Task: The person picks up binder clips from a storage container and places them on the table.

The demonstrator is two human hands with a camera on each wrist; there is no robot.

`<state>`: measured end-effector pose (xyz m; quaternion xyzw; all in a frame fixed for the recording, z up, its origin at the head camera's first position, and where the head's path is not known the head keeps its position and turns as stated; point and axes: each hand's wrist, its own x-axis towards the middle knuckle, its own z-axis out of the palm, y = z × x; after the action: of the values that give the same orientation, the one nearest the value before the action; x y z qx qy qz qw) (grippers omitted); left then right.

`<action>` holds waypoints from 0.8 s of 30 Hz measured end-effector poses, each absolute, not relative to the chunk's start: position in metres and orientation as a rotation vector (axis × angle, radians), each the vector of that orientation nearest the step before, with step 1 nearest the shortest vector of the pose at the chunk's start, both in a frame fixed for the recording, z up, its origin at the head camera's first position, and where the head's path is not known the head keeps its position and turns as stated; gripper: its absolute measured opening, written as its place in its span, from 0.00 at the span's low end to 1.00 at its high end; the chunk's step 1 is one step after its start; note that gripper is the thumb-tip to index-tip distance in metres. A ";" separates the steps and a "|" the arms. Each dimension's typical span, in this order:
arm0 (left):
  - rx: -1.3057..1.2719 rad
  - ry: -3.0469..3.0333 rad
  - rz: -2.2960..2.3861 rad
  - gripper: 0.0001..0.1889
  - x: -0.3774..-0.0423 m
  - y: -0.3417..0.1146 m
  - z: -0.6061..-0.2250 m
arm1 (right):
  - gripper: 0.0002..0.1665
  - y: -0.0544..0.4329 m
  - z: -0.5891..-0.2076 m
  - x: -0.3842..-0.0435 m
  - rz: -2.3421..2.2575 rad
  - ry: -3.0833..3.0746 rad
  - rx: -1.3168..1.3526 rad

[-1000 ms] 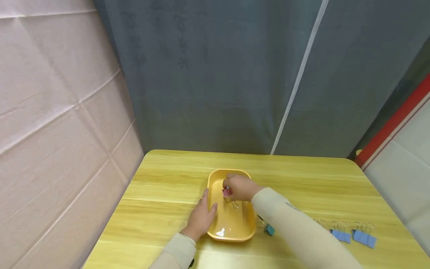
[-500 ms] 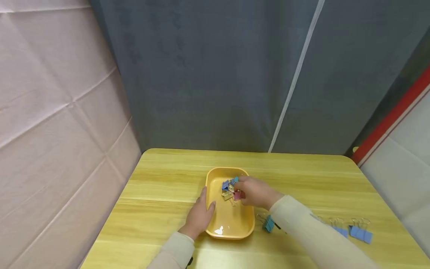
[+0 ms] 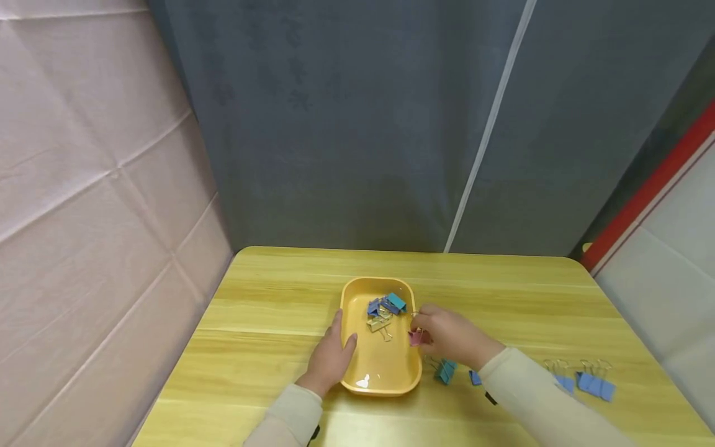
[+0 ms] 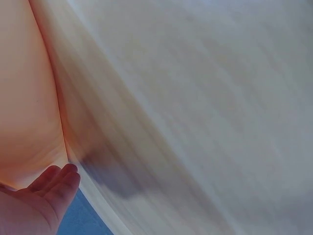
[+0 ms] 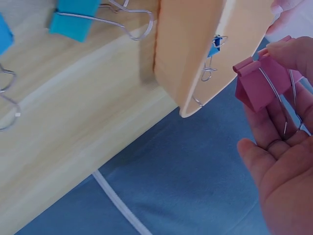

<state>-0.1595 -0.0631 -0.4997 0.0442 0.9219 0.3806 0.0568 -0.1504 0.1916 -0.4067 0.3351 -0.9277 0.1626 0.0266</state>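
My right hand pinches a pink binder clip between thumb and fingers, just over the right rim of the yellow tray. In the right wrist view the clip's two wire handles point toward the palm. My left hand rests along the tray's left side, fingers straight and thumb over the rim. Inside the tray, toward the far end, lie a teal binder clip, blue clips and a gold clip, bunched together.
Right of the tray, a teal binder clip lies on the wooden table. A blue clip is partly behind the right forearm. Farther right sit more blue clips. A dark curtain hangs behind the table.
My right hand has moved right, from inside the tray to its right rim, carrying the pink binder clip. This uncovers the clips in the tray. My left hand stays at the tray's side.
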 end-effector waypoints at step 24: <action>0.092 2.803 1.139 0.36 -0.164 -0.066 -0.499 | 0.13 0.227 -0.432 -0.101 0.552 -2.946 0.893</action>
<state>-0.1642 -0.0660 -0.4987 0.0302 0.9245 0.3758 0.0571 -0.1013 0.2268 -0.4317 0.2854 -0.9420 0.1763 0.0071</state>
